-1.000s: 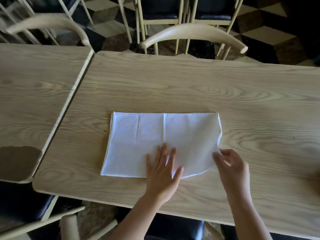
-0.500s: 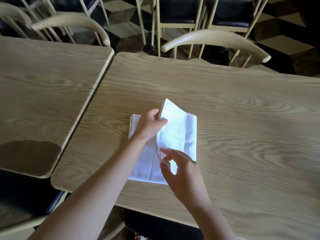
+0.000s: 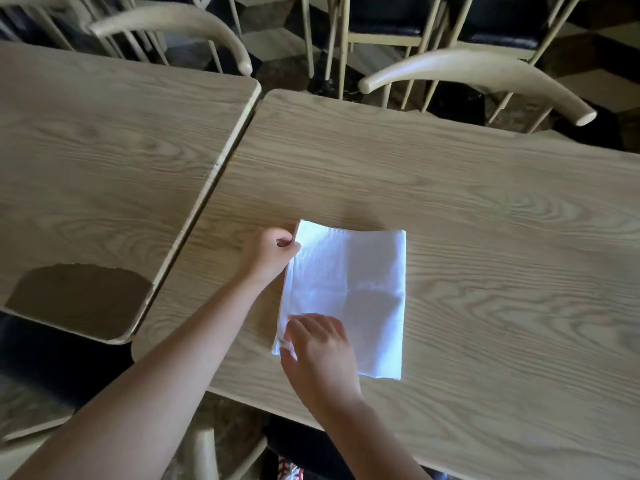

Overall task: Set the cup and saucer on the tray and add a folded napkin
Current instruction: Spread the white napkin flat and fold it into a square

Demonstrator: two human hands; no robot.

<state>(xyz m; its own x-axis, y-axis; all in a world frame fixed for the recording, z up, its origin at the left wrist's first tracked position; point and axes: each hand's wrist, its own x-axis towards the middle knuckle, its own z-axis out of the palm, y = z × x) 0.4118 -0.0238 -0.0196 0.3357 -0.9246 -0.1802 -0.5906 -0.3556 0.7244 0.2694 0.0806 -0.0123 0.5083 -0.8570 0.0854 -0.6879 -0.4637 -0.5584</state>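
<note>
A white cloth napkin (image 3: pixel 356 292) lies folded into a near square on the wooden table (image 3: pixel 485 237), close to its front left corner. My left hand (image 3: pixel 268 254) pinches the napkin's far left corner. My right hand (image 3: pixel 317 344) pinches the near left corner, fingers curled over the edge. No cup, saucer or tray shows in view.
A second wooden table (image 3: pixel 104 150) stands to the left across a narrow gap, with a worn brown patch (image 3: pixel 79 299) at its near corner. Curved-back chairs (image 3: pixel 478 74) stand behind both tables. A chair seat shows below the table's front edge.
The napkin's right half has been folded over to the left, turning the long rectangle into a near square. Both hands moved to its left edge. The camera view shifted left.
</note>
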